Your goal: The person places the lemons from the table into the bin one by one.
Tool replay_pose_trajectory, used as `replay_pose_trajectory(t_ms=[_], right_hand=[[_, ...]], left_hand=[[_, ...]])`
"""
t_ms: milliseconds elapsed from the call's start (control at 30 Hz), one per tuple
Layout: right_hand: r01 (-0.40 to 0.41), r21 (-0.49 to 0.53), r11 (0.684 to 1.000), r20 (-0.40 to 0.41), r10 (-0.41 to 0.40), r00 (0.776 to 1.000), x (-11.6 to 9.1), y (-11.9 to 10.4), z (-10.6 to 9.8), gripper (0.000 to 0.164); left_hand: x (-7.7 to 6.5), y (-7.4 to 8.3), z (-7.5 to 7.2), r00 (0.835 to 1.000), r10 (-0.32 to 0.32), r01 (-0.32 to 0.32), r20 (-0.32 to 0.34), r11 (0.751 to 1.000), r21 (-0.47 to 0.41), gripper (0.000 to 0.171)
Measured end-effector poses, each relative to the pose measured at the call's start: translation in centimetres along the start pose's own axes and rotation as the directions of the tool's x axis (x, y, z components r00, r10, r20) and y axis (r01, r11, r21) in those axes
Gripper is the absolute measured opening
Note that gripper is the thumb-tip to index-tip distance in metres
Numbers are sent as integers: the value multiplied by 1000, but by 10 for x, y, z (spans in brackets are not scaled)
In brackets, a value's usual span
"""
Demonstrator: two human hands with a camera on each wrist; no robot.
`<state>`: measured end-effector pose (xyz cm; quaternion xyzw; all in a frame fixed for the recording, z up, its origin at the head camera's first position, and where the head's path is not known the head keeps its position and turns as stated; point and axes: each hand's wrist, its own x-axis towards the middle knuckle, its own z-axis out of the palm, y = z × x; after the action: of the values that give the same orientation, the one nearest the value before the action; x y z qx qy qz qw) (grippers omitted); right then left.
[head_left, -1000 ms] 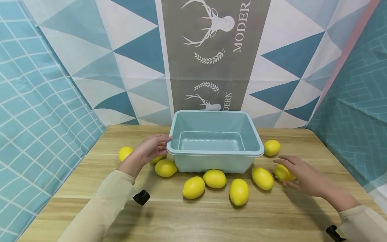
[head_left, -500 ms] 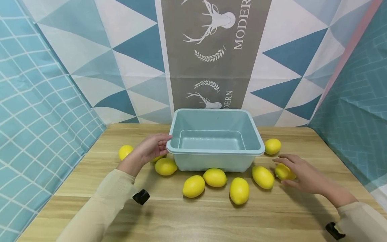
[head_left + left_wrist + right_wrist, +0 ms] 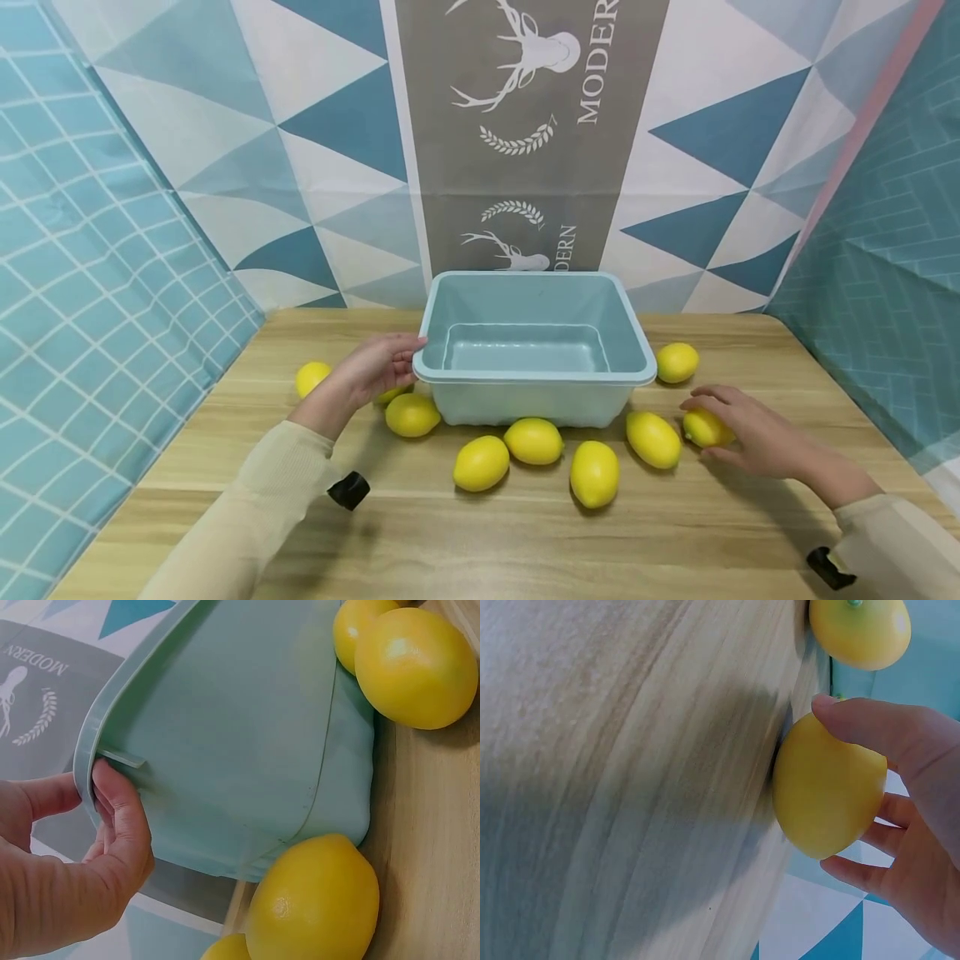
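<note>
A light blue plastic basin [image 3: 532, 398] stands on the table, nothing inside it. My left hand [image 3: 378, 367] pinches its left rim; in the left wrist view the thumb and curled fingers [image 3: 120, 817] lie on either side of the lip. At the right, my right hand [image 3: 753, 433] curls round a yellow lemon [image 3: 829, 787], thumb on one side and fingers on the other. This lemon rests on the wood. Beside it, nearer the basin, lies another lemon [image 3: 652, 439].
Several more lemons lie about the basin: one behind the right hand [image 3: 677, 362], others in front [image 3: 481, 463] and by the left hand [image 3: 412, 415]. A patterned cloth wall [image 3: 345, 167] rises right behind the wooden table [image 3: 480, 550].
The right hand's fingers have closed in slightly around the lemon. The left hand stays on the basin's rim, and the basin has not moved.
</note>
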<state>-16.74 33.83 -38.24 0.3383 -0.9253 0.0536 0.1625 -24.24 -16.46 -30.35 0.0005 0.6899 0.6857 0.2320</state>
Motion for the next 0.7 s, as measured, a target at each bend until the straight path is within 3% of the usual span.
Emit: replay_pose_trajectory(t_ms=[367,700], right_hand=[[60,19,998,-59,-58,997,-5,6,7,73],[65,21,998,-44,-64,997,-2,5,5,76]], left_hand=[[-2,-1,1,1000,10,-9,-7,1000,25,51],[-3,-1,1,1000,13,-13,-9,999,30,50]])
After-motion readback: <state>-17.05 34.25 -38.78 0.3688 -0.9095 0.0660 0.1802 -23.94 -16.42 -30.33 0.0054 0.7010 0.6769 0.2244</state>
